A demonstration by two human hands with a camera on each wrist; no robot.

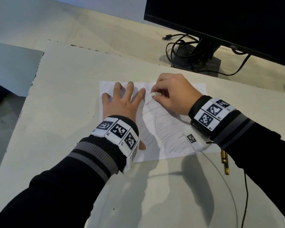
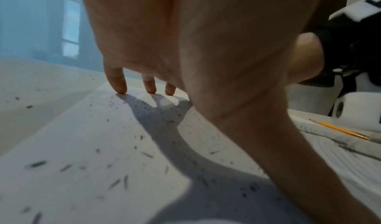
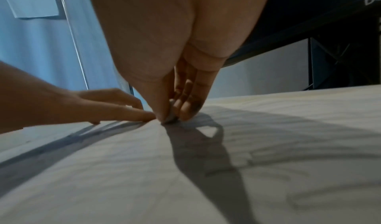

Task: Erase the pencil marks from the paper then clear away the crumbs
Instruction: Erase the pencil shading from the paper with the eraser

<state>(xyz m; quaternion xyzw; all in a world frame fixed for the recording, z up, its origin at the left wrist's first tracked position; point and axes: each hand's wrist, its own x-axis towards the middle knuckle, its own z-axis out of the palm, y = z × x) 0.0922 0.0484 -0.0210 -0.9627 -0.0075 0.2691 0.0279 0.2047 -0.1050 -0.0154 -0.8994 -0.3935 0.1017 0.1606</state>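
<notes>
On the pale tabletop [image 1: 59, 89], the left hand [image 1: 122, 102] lies flat with fingers spread to pin the paper [image 1: 168, 142] while the right hand [image 1: 173, 94] pinches a white eraser [image 1: 153, 94] against remaining pencil marks [image 1: 164, 129], crumbs [image 2: 115, 162] scattered left.

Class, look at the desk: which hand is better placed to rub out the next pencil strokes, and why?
The right hand: it pinches the eraser against the paper, beside the shading. The left hand is spread flat, holding the sheet.
</notes>
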